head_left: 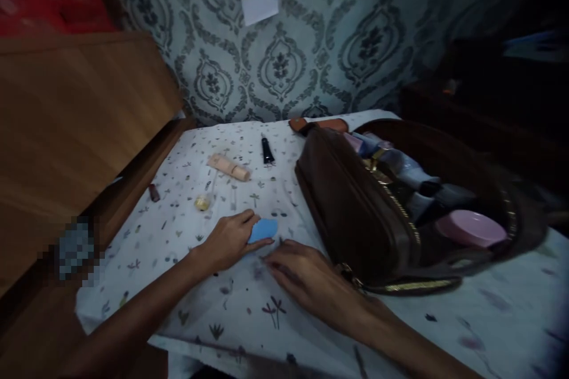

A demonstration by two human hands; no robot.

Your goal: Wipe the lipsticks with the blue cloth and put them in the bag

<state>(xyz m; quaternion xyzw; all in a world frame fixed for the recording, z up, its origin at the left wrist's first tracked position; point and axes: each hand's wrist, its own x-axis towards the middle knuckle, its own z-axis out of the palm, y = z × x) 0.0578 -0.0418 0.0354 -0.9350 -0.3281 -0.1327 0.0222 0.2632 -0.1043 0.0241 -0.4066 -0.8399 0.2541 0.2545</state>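
My left hand (231, 240) is closed around a small, flat light-blue object (264, 230), its kind unclear, just above the patterned white cloth (240, 320). Close by on the right is my right hand (300, 275), its fingers bent toward the left one. Motion smears those fingertips, so whether they hold anything cannot be made out. Beyond my hands lie a beige squeeze tube (229, 167), a small black tube (267, 150) and a little round item with a yellowish face (201, 202).
On the right stands a brown zippered bag (351, 207), unzipped, with several cosmetics and a pink bowl-shaped item (473, 228) inside. A small dark-red object (153, 192) lies near the cloth's left edge. Wooden furniture (84, 112) borders the left; a patterned wall (284, 65) rises behind.
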